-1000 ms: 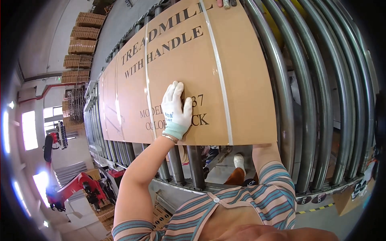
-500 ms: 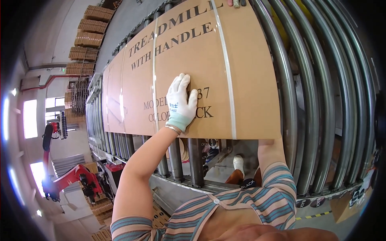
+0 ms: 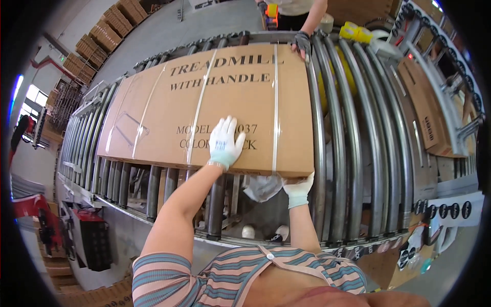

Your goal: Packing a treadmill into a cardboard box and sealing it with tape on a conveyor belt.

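Note:
A long brown cardboard box (image 3: 240, 105), bound with pale straps and printed with dark lettering, lies on a roller conveyor. My left hand (image 3: 226, 143), in a white glove with a mint cuff, rests flat on its top near the front edge, fingers stretched out. At the near right corner, my right hand (image 3: 298, 190), gloved the same way, holds the box's lower edge from below; its fingertips are hidden under the cardboard. Across the conveyor, a co-worker's dark-gloved hand (image 3: 302, 43) touches the far right corner.
Metal rollers (image 3: 353, 138) extend to both sides of the box. The co-worker's other hand is by an orange-and-yellow tool (image 3: 271, 11). Another carton (image 3: 427, 110) stands at the right behind a metal rail. Stacked cardboard (image 3: 105, 35) lines the far left, and a red machine (image 3: 33, 207) stands at left.
My view has shifted, bringing the co-worker and the right side into sight. My right hand, hidden beneath the box before, now shows at its corner. My left hand remains flat on top.

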A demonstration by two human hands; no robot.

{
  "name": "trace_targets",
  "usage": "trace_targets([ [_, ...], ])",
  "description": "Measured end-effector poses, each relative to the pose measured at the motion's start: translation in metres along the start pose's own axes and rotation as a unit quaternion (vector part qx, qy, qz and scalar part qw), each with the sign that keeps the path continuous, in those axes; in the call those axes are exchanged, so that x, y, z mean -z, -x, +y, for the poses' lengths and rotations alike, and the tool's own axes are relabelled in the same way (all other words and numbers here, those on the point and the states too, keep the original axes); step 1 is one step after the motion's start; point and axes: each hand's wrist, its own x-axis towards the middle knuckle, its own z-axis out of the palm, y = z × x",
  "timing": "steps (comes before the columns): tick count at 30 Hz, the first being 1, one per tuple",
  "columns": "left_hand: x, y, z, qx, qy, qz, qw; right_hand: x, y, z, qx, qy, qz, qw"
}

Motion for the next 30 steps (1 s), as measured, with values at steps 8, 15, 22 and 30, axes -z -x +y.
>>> trace_targets([
  [8,0.005,0.019,-0.011,-0.012,0.046,0.029,0.998,-0.009,-0.002,-0.005,-0.001,0.011,-0.009,1.000],
  [15,0.014,0.024,-0.040,0.007,0.024,0.040,0.999,-0.017,-0.008,0.024,-0.028,0.003,0.019,0.999],
  [22,0.040,0.025,-0.104,-0.015,0.038,0.027,0.999,-0.014,0.004,0.073,-0.070,0.072,0.073,0.992],
  [30,0.093,0.042,-0.241,0.051,-0.031,-0.006,0.998,0.019,0.046,0.096,-0.169,0.327,0.020,0.930],
])
